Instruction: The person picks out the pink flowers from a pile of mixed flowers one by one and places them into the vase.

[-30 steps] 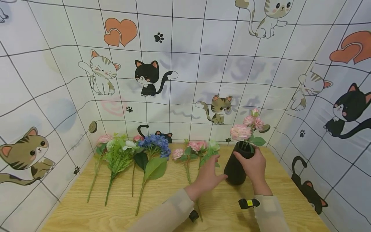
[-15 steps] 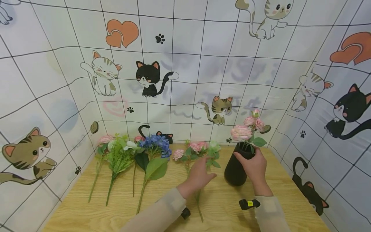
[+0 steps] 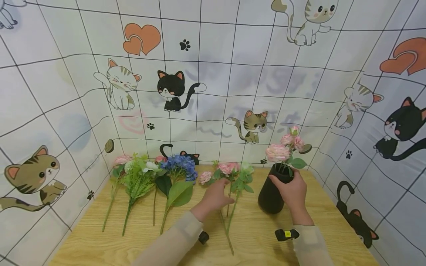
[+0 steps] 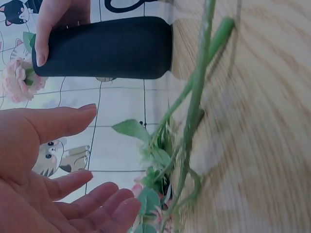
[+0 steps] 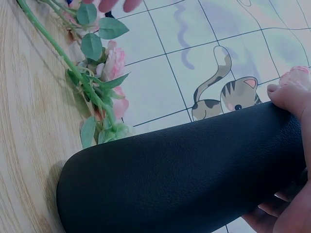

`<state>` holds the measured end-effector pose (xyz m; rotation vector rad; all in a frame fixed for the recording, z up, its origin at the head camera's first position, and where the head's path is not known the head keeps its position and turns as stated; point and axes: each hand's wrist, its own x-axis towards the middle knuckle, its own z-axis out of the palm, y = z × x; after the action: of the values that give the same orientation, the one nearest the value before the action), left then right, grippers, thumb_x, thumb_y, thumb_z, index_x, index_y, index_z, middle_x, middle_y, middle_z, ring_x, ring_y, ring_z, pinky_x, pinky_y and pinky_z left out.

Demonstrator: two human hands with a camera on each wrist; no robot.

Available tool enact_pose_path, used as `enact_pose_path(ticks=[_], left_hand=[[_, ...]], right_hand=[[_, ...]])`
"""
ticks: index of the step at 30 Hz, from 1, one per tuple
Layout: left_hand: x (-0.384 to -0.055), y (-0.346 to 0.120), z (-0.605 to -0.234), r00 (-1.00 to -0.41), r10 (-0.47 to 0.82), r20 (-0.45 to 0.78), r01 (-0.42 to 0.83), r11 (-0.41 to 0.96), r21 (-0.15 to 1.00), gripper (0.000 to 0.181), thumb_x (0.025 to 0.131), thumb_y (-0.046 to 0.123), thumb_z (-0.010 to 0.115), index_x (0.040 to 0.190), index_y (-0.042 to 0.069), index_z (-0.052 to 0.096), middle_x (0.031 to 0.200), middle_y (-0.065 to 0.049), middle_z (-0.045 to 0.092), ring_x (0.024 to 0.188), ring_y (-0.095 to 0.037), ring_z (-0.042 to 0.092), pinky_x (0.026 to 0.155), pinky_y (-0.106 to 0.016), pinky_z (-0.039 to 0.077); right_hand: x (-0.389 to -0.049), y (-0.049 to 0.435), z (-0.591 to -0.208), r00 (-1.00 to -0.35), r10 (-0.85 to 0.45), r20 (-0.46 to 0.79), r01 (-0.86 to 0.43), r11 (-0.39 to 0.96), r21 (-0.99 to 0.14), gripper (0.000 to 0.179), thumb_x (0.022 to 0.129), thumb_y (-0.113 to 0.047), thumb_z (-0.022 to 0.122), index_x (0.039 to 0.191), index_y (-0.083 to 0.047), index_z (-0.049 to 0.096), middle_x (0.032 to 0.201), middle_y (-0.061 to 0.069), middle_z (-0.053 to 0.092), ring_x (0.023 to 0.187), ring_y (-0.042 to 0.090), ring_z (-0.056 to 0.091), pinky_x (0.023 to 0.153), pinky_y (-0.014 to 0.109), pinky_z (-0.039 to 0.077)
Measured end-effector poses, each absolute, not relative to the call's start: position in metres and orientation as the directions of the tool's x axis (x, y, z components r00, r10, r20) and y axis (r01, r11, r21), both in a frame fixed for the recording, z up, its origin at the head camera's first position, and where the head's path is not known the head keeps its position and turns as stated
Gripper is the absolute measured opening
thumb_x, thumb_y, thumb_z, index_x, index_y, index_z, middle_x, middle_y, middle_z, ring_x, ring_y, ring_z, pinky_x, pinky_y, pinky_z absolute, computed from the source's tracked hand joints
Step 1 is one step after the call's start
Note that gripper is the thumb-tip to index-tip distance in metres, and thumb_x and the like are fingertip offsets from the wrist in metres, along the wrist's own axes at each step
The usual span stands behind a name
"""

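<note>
"What's closest?"

"The left grip (image 3: 213, 196), empty, fingers loosely spread, just beside the green-stemmed pink flowers (image 3: 228, 168) lying on the pale wood-grain table (image 3: 256, 236); contact is unclear."

"And the right?"

"The right grip (image 3: 294, 194) holds the tapered matte-black vase (image 3: 270, 195) near its mouth. It stands on the table, pale pink roses (image 3: 277, 153) in it."

"Beyond?"

"White cat-print wall covering (image 3: 213, 103)."

"Which step?"

"Seemingly reaching for another stem while steadying the vase. The next move calls for pinching one cleanly; the stems cross, so a neighbour could drag."

Free gap between left hand (image 3: 214, 195) and vase (image 3: 270, 194), stems (image 4: 195, 94) below
</note>
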<state>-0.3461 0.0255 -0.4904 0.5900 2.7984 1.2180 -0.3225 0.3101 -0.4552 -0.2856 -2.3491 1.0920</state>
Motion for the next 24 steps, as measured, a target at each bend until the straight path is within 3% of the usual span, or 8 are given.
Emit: enact_pose_path(ticks=[4,12,19,20,22,24], left_hand=[[-0.349,0.019,-0.493,-0.933,0.345,0.107,0.318,0.646,0.694,0.069,0.088,0.027,0.088,0.145,0.001,0.059,0.141,-0.017,0.067,0.121,-0.037,0.067,0.099,-0.054,0.057],[-0.353,0.013,-0.499,-0.937,0.338,0.082,0.307,0.694,0.651,0.055,0.087,0.028,0.089,0.129,-0.001,0.068,0.114,-0.015,0.076,0.093,-0.026,0.071,0.081,-0.044,0.059],[-0.352,0.009,-0.505,-0.934,0.35,0.072,0.321,0.734,0.598,0.044,0.085,0.03,0.09,0.115,0.0,0.075,0.112,-0.014,0.078,0.088,-0.024,0.071,0.083,-0.045,0.061],[-0.352,0.008,-0.506,-0.934,0.35,0.073,0.324,0.742,0.588,0.041,0.085,0.03,0.09,0.111,0.002,0.076,0.107,-0.011,0.078,0.084,-0.02,0.069,0.081,-0.043,0.06],[-0.35,0.007,-0.507,-0.93,0.361,0.072,0.333,0.741,0.584,0.03,0.085,0.028,0.09,0.086,0.005,0.072,0.081,-0.002,0.069,0.064,-0.012,0.054,0.065,-0.035,0.053],[-0.347,0.007,-0.509,-0.925,0.372,0.074,0.345,0.744,0.573,0.042,0.086,0.027,0.089,0.064,0.012,0.057,0.061,0.007,0.047,0.054,-0.007,0.033,0.054,-0.028,0.037]], right_hand=[[-0.323,0.31,-0.456,-0.838,0.398,0.374,-0.033,0.648,-0.761,0.093,0.09,-0.05,0.083,0.156,0.002,0.044,0.142,0.031,0.06,0.127,0.051,0.059,0.1,0.067,0.052],[-0.323,0.311,-0.457,-0.834,0.399,0.381,-0.032,0.655,-0.755,0.093,0.09,-0.049,0.084,0.156,0.002,0.044,0.141,0.032,0.06,0.126,0.052,0.059,0.099,0.067,0.052],[-0.322,0.311,-0.457,-0.837,0.401,0.373,-0.022,0.656,-0.754,0.094,0.09,-0.05,0.083,0.157,0.002,0.043,0.141,0.032,0.06,0.126,0.051,0.059,0.099,0.067,0.052],[-0.322,0.311,-0.456,-0.838,0.401,0.371,-0.021,0.655,-0.755,0.094,0.09,-0.051,0.083,0.157,0.002,0.043,0.141,0.032,0.06,0.127,0.051,0.059,0.1,0.067,0.052],[-0.323,0.311,-0.456,-0.84,0.399,0.367,-0.019,0.655,-0.756,0.095,0.09,-0.051,0.083,0.157,0.002,0.042,0.143,0.033,0.058,0.129,0.052,0.057,0.101,0.067,0.051],[-0.323,0.311,-0.455,-0.842,0.397,0.366,-0.017,0.658,-0.753,0.096,0.09,-0.052,0.082,0.158,0.002,0.041,0.146,0.033,0.057,0.131,0.052,0.056,0.103,0.068,0.049]])
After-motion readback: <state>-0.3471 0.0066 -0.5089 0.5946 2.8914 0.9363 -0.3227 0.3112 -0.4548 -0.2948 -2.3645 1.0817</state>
